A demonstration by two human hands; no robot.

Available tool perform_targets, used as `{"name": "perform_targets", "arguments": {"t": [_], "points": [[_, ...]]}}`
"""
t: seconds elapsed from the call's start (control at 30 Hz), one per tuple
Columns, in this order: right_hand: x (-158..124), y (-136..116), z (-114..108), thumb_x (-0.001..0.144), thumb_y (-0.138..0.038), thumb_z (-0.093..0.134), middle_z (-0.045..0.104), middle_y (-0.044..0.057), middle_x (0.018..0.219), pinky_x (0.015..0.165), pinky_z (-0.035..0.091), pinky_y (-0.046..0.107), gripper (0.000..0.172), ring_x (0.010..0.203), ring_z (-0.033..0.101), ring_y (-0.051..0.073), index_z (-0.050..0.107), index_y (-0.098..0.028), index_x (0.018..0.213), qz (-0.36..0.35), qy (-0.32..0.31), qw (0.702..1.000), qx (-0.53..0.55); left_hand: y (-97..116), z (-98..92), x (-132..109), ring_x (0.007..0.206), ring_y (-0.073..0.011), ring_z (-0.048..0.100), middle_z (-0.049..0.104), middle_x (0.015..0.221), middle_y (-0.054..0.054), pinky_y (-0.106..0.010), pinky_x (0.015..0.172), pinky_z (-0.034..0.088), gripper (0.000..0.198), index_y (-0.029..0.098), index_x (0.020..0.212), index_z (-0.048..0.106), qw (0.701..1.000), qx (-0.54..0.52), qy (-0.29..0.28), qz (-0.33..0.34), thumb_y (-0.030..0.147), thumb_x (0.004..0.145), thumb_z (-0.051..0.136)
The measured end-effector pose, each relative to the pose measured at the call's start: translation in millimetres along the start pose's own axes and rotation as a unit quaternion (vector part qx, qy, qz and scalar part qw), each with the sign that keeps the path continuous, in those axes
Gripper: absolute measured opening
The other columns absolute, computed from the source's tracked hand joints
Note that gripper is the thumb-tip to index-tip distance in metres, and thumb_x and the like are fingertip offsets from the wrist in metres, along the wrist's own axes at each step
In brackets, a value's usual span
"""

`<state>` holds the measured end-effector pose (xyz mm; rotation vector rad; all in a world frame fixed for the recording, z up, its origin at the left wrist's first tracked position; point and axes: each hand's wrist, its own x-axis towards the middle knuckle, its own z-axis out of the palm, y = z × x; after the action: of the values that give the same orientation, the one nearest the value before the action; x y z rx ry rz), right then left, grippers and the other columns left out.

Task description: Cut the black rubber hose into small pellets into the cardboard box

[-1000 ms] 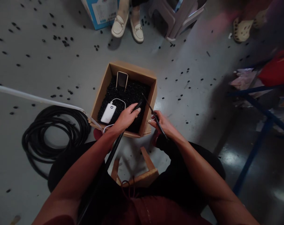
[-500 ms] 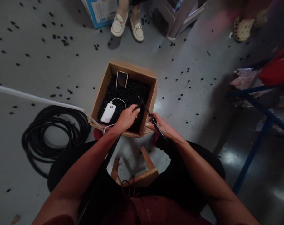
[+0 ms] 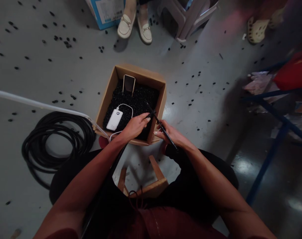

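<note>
My left hand (image 3: 137, 125) is closed over the box, gripping a black hose (image 3: 151, 114) whose end sticks out past the fingers. The hose runs back under my left forearm toward my lap. My right hand (image 3: 171, 133) is closed round a long, thin, dark, knife-like tool (image 3: 168, 135); its exact kind is unclear. The tool slants up and left, its front part crossing at the hose end. Beneath both hands is a cardboard box (image 3: 163, 99) holding many small black pieces (image 3: 143, 94). A white power bank (image 3: 114, 119) with a cable and a phone (image 3: 128, 85) rest on the pieces.
Coiled black hose (image 3: 34, 141) lies on the floor at left, below a pale tube (image 3: 41, 105). A wooden stool (image 3: 153, 188) is between my legs. Another person's white shoes (image 3: 125, 26), a blue box (image 3: 101, 16) and a plastic stool (image 3: 183, 20) are ahead. A blue frame (image 3: 270, 156) stands right.
My left hand has shifted slightly to the right and toward me, and the hose end now meets the tool. My right hand has barely moved.
</note>
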<state>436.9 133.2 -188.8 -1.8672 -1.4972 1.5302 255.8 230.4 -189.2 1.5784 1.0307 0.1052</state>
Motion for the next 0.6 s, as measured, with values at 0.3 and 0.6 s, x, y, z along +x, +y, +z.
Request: {"name": "perform_targets", "arguments": {"t": [0.3,0.6], "points": [[4.3,3.8,11.1,0.085,-0.04,0.046,0.062,0.005,0.086,0.068,0.04,0.031,0.031,0.073,0.053,0.018,0.05,-0.018,0.107,0.011,0.051,0.997,-0.051,-1.9,-1.2,0.9,0.065,-0.0121,0.052,0.059,0.072,0.001,-0.023,0.065,0.041,0.043,0.014,0.115,0.064,1.0,0.023,-0.003,-0.003,0.037,0.09,0.038],[4.2,3.4,18.6,0.081,-0.028,0.042,0.06,0.003,0.074,0.062,0.035,0.027,0.024,0.064,0.051,0.018,0.051,-0.02,0.101,0.059,0.041,0.988,-0.134,-7.6,1.9,2.3,0.07,-0.0147,0.058,0.065,0.078,-0.003,-0.024,0.067,0.043,0.042,0.012,0.118,0.063,0.996,0.077,-0.014,-0.032,0.032,0.091,0.038]]}}
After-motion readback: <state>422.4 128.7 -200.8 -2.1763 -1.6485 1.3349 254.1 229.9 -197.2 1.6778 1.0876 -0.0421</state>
